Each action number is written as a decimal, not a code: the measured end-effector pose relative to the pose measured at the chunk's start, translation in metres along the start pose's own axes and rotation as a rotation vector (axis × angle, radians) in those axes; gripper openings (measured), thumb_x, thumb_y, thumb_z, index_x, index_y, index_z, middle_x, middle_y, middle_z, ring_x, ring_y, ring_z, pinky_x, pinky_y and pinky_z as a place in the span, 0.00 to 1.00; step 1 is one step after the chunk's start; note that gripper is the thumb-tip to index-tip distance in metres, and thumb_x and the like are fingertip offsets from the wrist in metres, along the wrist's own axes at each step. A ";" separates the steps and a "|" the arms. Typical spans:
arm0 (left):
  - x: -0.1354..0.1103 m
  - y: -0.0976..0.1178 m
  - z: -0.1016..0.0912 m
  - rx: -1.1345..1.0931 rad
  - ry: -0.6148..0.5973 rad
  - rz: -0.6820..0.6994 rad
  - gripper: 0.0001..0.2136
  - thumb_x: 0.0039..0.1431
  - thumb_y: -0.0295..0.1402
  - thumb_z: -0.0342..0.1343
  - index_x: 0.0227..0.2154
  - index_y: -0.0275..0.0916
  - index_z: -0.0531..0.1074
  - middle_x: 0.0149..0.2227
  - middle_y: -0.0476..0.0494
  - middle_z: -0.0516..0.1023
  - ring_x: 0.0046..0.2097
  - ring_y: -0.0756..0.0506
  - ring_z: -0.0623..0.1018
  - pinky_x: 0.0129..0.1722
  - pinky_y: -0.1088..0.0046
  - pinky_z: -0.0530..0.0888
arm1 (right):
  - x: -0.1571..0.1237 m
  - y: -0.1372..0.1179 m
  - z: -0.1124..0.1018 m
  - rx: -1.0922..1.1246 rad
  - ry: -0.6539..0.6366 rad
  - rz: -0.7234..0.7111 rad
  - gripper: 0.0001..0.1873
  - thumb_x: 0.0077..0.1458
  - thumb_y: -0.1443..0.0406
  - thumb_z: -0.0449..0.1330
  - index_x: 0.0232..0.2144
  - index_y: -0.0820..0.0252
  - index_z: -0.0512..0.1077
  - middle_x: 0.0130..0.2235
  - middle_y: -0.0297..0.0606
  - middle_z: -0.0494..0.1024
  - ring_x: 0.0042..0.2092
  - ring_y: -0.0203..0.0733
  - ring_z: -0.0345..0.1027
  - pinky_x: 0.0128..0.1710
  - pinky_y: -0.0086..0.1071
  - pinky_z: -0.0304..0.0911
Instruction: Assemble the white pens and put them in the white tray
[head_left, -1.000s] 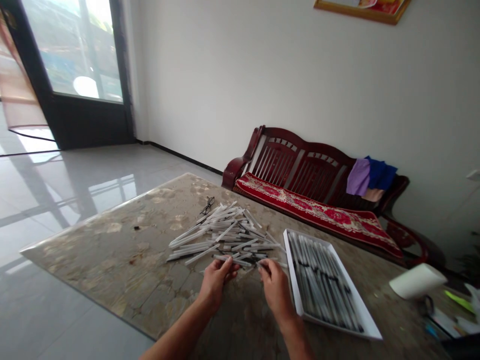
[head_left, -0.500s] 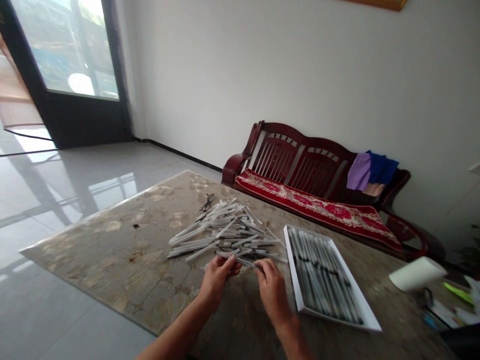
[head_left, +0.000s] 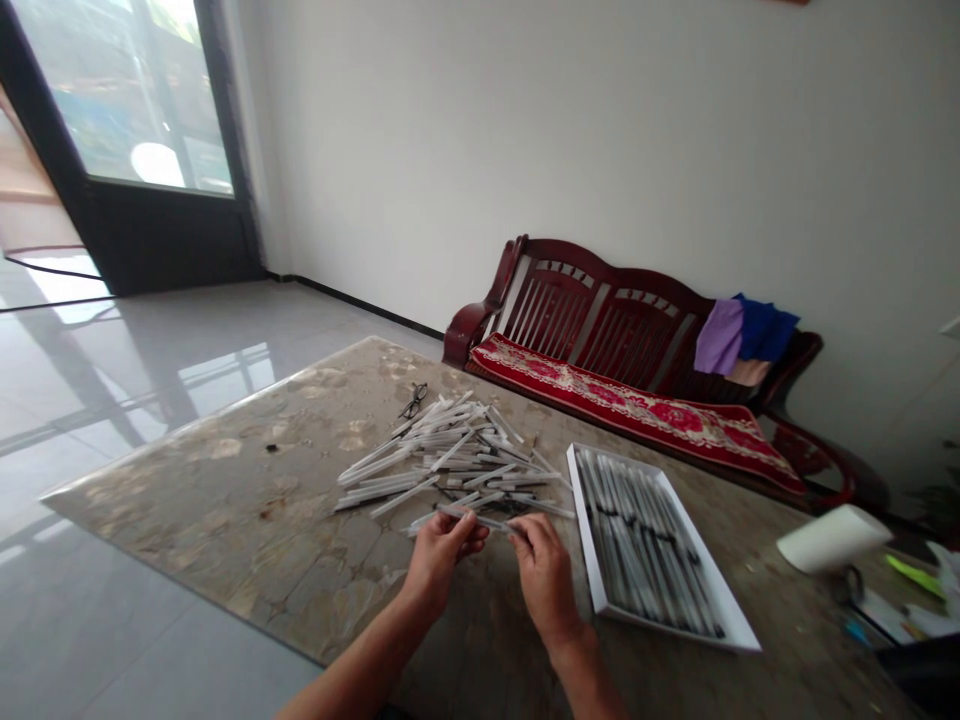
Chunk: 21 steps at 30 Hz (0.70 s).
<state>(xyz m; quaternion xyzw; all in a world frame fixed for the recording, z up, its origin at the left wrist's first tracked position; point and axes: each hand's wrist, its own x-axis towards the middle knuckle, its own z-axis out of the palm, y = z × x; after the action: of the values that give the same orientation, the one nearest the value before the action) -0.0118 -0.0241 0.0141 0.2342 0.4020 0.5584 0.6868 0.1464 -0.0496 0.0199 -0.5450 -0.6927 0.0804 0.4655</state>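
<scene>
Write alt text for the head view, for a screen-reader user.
A person's left hand and right hand hold a white pen-like stick above a loose pile of similar sticks on a stone-patterned table. Beside it sits a white tray of neatly packed sticks; a red-cushioned wooden bench stands behind.

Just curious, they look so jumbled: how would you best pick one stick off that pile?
Pinch the outermost white stick around its middle, coming from the near side and above. Long and thin, it lies along the pile's edge, its end free over the stone tabletop, so it should lift alone.
</scene>
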 end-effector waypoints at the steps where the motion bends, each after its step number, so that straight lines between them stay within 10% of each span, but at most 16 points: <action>1: 0.000 -0.001 0.001 0.006 -0.009 0.011 0.20 0.35 0.43 0.72 0.27 0.34 0.74 0.25 0.46 0.80 0.29 0.47 0.80 0.29 0.74 0.76 | 0.000 0.001 -0.001 -0.006 -0.004 -0.002 0.08 0.60 0.68 0.54 0.36 0.55 0.74 0.35 0.38 0.76 0.39 0.41 0.72 0.41 0.31 0.66; 14: -0.006 -0.006 -0.001 0.113 -0.048 0.159 0.17 0.39 0.42 0.70 0.26 0.36 0.73 0.21 0.48 0.78 0.26 0.45 0.79 0.25 0.73 0.75 | 0.005 -0.013 -0.004 0.540 -0.230 0.708 0.11 0.45 0.58 0.65 0.24 0.59 0.73 0.21 0.29 0.70 0.23 0.35 0.62 0.19 0.26 0.56; 21: -0.016 -0.017 0.023 -0.010 -0.042 0.084 0.18 0.38 0.41 0.69 0.31 0.37 0.73 0.27 0.46 0.80 0.30 0.44 0.80 0.31 0.70 0.76 | 0.000 -0.028 0.015 0.964 0.176 0.730 0.19 0.41 0.53 0.69 0.31 0.60 0.72 0.23 0.28 0.71 0.24 0.31 0.62 0.24 0.26 0.59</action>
<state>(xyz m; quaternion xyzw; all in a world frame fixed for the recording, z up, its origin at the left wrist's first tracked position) 0.0159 -0.0411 0.0187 0.2588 0.3745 0.5837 0.6723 0.1168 -0.0544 0.0293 -0.4796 -0.3058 0.4941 0.6576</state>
